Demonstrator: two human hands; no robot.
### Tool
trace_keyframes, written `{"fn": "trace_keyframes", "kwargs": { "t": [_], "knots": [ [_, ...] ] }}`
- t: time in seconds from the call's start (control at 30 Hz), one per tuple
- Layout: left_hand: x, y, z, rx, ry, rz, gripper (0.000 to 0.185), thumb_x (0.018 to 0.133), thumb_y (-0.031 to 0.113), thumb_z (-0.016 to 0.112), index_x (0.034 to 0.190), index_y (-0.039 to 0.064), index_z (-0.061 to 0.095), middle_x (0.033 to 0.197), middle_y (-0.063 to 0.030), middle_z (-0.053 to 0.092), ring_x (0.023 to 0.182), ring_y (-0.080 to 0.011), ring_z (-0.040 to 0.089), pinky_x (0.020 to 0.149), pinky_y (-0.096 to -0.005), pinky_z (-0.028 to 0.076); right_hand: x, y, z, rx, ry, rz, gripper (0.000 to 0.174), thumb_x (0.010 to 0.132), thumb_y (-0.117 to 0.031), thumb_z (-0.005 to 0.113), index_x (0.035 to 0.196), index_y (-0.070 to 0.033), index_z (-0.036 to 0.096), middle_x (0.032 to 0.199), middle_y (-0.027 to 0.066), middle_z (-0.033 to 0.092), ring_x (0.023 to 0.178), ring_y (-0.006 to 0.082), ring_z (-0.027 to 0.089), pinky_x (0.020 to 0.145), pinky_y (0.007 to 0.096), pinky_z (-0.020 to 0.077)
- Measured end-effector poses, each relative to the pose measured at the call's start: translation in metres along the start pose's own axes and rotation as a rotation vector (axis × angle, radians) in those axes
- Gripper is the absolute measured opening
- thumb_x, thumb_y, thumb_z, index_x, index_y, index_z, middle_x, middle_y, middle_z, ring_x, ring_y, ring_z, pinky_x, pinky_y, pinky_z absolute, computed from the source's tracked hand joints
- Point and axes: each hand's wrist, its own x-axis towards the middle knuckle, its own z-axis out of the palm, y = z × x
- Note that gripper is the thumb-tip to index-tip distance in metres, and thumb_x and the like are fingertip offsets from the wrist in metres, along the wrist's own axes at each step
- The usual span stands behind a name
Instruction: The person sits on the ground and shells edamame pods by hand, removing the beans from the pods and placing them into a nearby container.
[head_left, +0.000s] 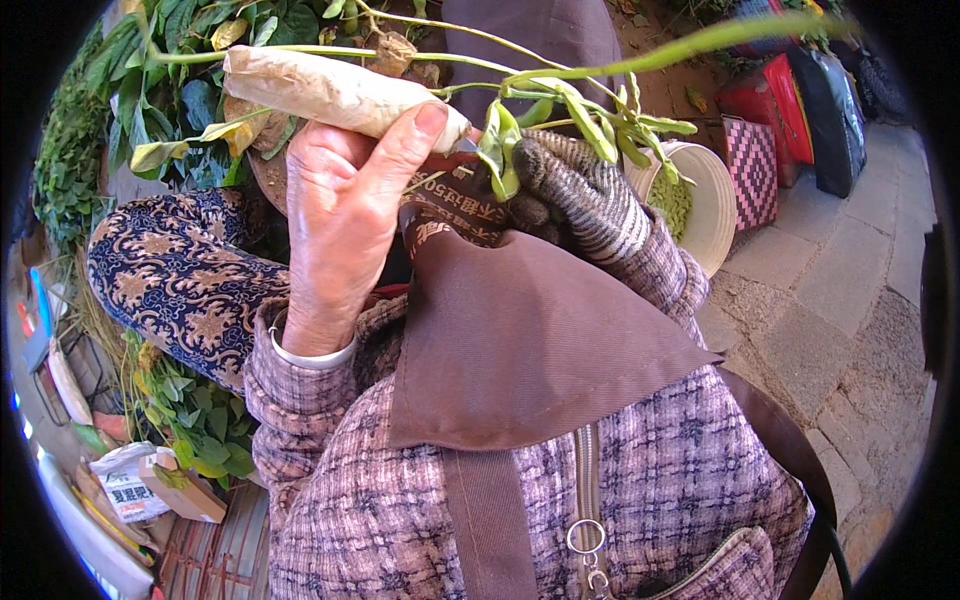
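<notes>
My left hand (345, 202) is bare and grips a thick handle wrapped in pale material (330, 90). A short metal blade (472, 139) shows at the handle's right end, against a green bean pod (498, 146). My right hand (589, 191) wears a dark striped knit glove and pinches that pod, which looks partly split. Long green bean stems (322, 51) cross above both hands, and more pods (592, 124) hang over the gloved fingers. Beside my right wrist, a pale plastic bucket (712, 195) holds shelled green beans (670, 204). A brown apron (525, 337) lies across my front.
Leafy bean plants (289, 26) lie ahead and to the left. Red (780, 97), black (829, 124) and checkered (750, 169) bags stand on the stone paving (817, 322) at right. At lower left are a printed sack (127, 480), a small cardboard box (184, 491) and a slatted rack (217, 555).
</notes>
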Motion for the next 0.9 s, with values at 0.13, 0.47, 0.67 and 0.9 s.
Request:
{"fn": "trace_keyframes", "kwargs": {
  "t": [0.13,0.47,0.67,0.9],
  "knots": [
    [0.001,0.0,-0.001,0.022,-0.005,0.015,0.014,0.087,0.009,0.065,0.092,-0.004,0.066,0.082,-0.0082,0.069,0.075,-0.0105,0.064,0.069,-0.022,0.051,0.0,-0.006,-0.002,-0.548,-0.049,-0.305,0.036,0.092,-0.029,0.056,0.112,0.0,0.058,0.09,0.0048,0.061,0.078,0.0115,0.056,0.07,0.0259,0.0478],
    [-0.002,-0.004,0.004,0.153,0.013,0.11,0.013,0.086,0.01,0.066,0.09,-0.003,0.066,0.082,-0.0054,0.068,0.073,-0.0083,0.061,0.068,-0.0212,0.048,0.003,-0.015,0.011,-0.762,0.12,-0.156,0.038,0.094,-0.03,0.054,0.118,-0.001,0.056,0.103,0.0062,0.061,0.091,0.0115,0.057,0.081,0.0261,0.048],
    [0.001,-0.003,0.001,-0.083,0.032,-0.047,0.016,0.088,0.014,0.064,0.094,-0.001,0.065,0.084,-0.0069,0.068,0.075,-0.0115,0.064,0.068,-0.0236,0.052,0.006,0.003,0.0,-0.4,0.063,-0.235,0.025,0.086,-0.01,0.059,0.11,-0.002,0.058,0.096,0.0124,0.061,0.085,0.0228,0.063,0.071,0.0303,0.0525],
    [0.004,-0.007,-0.001,0.156,0.025,0.144,0.016,0.085,0.011,0.068,0.094,-0.003,0.065,0.083,-0.0052,0.068,0.073,-0.0087,0.061,0.069,-0.0213,0.048,-0.004,-0.008,0.007,0.189,-0.003,0.073,0.039,0.086,-0.023,0.064,0.118,-0.003,0.056,0.109,0.0121,0.061,0.097,0.0179,0.06,0.081,0.0311,0.0511]
  ]
}}
